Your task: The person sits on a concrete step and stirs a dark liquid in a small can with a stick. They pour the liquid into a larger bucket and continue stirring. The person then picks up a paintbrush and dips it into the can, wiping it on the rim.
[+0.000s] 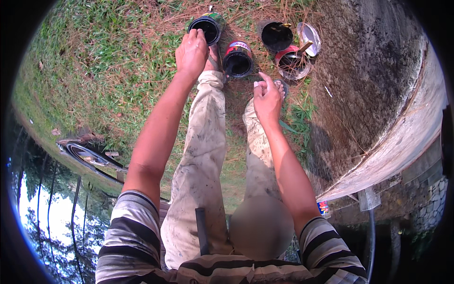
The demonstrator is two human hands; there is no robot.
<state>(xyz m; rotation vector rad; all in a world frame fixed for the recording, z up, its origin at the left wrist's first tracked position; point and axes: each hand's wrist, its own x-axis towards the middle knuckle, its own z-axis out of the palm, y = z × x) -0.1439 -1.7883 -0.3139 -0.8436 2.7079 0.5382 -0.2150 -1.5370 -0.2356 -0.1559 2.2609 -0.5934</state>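
My left hand [193, 53] is closed on the near left rim of a green paint can [217, 20], black inside, its mouth tipped toward me. Just right of it a red paint can [238, 46] with a dark-stained rim stands on the grass, touched by neither hand. My right hand [268, 100] hangs over my right foot, index finger and thumb stretched out and apart, with nothing visible in it. The tips of my left fingers are partly lost against the can's dark mouth.
Farther right sit a black-coated container [276, 36], a red-rimmed can [292, 65] with a stick-like handle [306, 47] across it, and a white lid [309, 37]. A stained concrete slab [359, 80] borders the grass on the right. A wheel [80, 154] lies at the left.
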